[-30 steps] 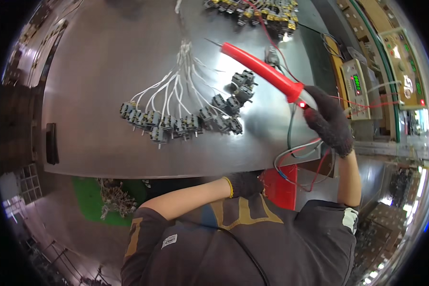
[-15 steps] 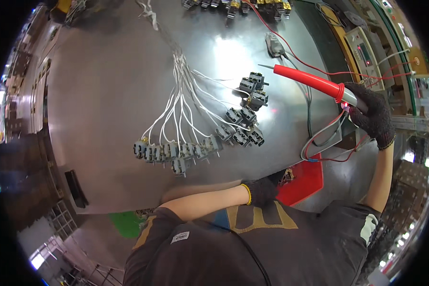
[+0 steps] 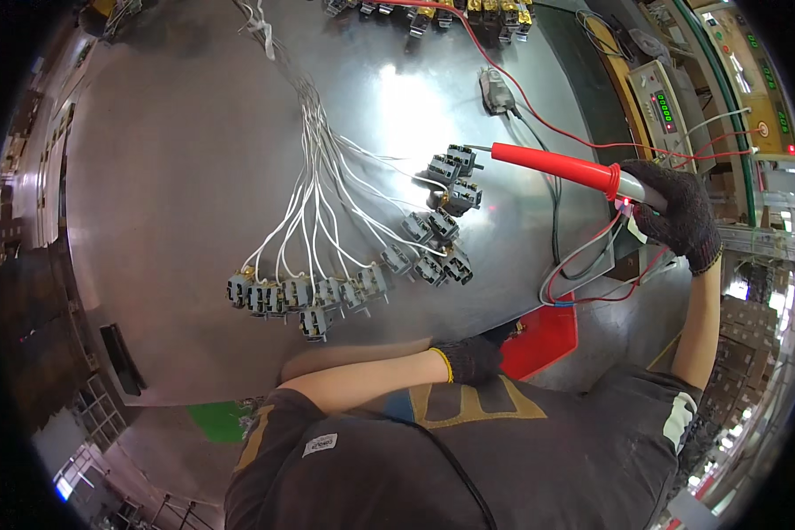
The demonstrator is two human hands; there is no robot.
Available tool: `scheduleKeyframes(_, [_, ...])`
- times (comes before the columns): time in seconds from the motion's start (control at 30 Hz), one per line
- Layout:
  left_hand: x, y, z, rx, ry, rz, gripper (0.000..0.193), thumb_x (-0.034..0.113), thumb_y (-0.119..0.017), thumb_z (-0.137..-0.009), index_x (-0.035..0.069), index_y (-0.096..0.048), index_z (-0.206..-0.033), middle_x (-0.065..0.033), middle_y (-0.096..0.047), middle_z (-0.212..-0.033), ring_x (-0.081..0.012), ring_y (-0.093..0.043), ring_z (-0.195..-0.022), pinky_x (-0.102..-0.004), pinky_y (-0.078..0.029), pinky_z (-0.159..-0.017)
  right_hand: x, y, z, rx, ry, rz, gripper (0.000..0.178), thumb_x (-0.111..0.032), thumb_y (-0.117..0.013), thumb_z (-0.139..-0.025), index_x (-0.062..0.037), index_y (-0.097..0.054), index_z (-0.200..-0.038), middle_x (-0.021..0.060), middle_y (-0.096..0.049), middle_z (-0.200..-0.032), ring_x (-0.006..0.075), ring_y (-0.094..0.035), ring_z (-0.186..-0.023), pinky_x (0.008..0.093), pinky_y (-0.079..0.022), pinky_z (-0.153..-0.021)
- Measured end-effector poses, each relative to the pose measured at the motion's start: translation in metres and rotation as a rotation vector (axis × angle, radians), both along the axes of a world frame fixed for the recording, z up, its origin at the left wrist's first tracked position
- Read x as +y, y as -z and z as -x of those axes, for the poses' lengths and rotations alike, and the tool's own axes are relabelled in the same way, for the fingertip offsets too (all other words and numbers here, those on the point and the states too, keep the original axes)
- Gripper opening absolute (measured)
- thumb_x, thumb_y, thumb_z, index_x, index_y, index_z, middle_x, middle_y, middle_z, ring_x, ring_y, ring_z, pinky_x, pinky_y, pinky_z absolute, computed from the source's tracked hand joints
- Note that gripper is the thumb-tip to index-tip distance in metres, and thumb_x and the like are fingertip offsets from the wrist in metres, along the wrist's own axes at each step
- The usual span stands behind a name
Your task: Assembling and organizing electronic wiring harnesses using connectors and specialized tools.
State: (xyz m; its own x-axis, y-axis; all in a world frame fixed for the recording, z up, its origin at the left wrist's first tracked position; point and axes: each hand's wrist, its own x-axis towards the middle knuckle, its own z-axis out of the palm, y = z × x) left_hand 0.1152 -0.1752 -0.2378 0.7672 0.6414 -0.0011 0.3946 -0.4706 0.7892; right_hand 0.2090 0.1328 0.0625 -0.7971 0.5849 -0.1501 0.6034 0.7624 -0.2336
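My right hand [image 3: 677, 210], in a dark knit glove, is wrapped round the grey handle of a red test probe [image 3: 552, 168]. The probe's thin metal tip reaches the upper right of a cluster of grey-and-black connectors [image 3: 444, 166]; whether it touches cannot be told. More connectors lie just below in a second group [image 3: 431, 247] and in a row [image 3: 307, 293] to the left, with white wires [image 3: 307, 168] running up from them into one bundle. My left hand [image 3: 473, 360], gloved too, rests at the table's near edge against my shirt, its fingers hidden.
A metal table [image 3: 177, 203] bears it all. Several connectors with gold-coloured parts [image 3: 420, 19] lie at the far edge. A grey device [image 3: 496, 91] on a cable lies right of centre, with a meter [image 3: 662, 106] farther right. A red bin [image 3: 543, 340] stands below the near edge.
The probe tip has come down to the top connector cluster from just above and right of it. The view has shifted slightly. Green digits now show on the meter. My left hand stays put.
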Motion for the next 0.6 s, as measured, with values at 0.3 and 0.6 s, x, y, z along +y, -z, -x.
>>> scheduleKeyframes(0.3, [0.004,0.006,0.002,0.02,0.045,0.097,0.017,0.011,-0.065,-0.082,0.005,-0.075,-0.094,-0.0191,-0.071,-0.097,-0.0386,-0.069,-0.093,-0.0464,-0.055,-0.082,0.005,0.005,0.008,-0.014,0.021,0.046,0.057,-0.024,-0.071,-0.072,-0.0031,-0.069,-0.125,0.0182,-0.075,-0.098,0.0246,-0.074,-0.083,0.0367,-0.057,-0.079])
scheduleKeyframes(0.6, [-0.003,0.014,0.005,-0.124,-0.025,0.019,0.022,0.023,-0.065,-0.082,0.004,-0.073,-0.087,-0.0201,-0.072,-0.09,-0.0389,-0.07,-0.086,-0.05,-0.055,-0.078,0.002,0.007,0.004,0.007,0.035,0.088,0.058,-0.023,-0.074,-0.072,-0.005,-0.069,-0.127,0.019,-0.075,-0.107,0.0308,-0.075,-0.091,0.039,-0.057,-0.085])
